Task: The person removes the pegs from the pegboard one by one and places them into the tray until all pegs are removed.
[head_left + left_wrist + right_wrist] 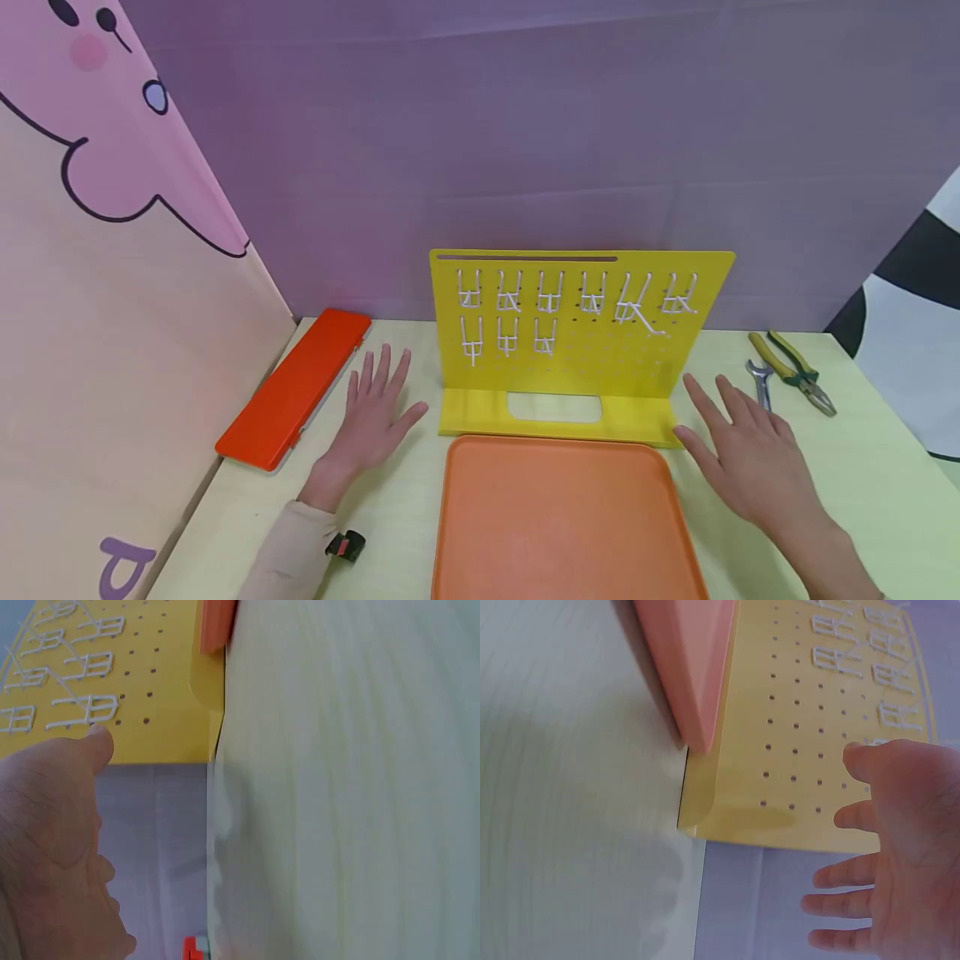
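My left hand hovers over the table with fingers spread, between a red flat case and a yellow pegboard. On the other side, my right hand is held out with spread fingers, near a wrench and a pair of pliers. Neither hand holds anything. Several white wire hooks hang in two rows on the upright pegboard. An orange tray lies in front of its base. Both wrist views show the hands beside the pegboard, apart from it.
The pale wooden table meets a purple cloth backdrop behind the pegboard. A pink cartoon panel stands at the left, and a black-and-white patterned cloth hangs at the right. A dark device sits at the left wrist.
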The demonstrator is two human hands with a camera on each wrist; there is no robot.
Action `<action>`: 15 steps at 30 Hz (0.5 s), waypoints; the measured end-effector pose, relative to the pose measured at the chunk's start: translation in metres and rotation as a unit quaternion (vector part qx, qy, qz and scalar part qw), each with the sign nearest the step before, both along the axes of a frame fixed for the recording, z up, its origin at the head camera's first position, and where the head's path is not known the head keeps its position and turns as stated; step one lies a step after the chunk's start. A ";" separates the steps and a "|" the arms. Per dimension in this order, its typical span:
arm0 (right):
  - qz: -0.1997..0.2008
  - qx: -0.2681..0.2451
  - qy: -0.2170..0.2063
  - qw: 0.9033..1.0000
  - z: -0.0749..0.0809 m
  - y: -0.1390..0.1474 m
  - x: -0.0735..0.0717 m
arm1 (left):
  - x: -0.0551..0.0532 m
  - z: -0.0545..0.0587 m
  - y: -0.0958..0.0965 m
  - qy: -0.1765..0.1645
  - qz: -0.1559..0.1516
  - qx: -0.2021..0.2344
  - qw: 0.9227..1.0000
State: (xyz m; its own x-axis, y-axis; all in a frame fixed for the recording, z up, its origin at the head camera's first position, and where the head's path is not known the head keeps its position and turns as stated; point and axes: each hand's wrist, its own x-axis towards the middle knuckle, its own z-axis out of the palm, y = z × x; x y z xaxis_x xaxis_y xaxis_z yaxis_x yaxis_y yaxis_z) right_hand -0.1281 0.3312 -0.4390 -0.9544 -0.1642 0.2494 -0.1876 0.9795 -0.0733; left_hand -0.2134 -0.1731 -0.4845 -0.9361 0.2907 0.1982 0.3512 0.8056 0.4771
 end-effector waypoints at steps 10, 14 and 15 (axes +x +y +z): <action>0.046 -0.056 0.082 0.994 0.010 -0.034 -0.003 | -0.010 -0.001 0.026 -0.003 0.000 0.114 0.993; 0.055 -0.092 0.108 0.988 0.013 -0.050 -0.006 | -0.016 -0.004 0.034 0.010 0.003 0.186 0.983; 0.057 -0.102 0.114 0.987 0.013 -0.053 -0.007 | -0.018 -0.004 0.037 0.012 0.004 0.204 0.979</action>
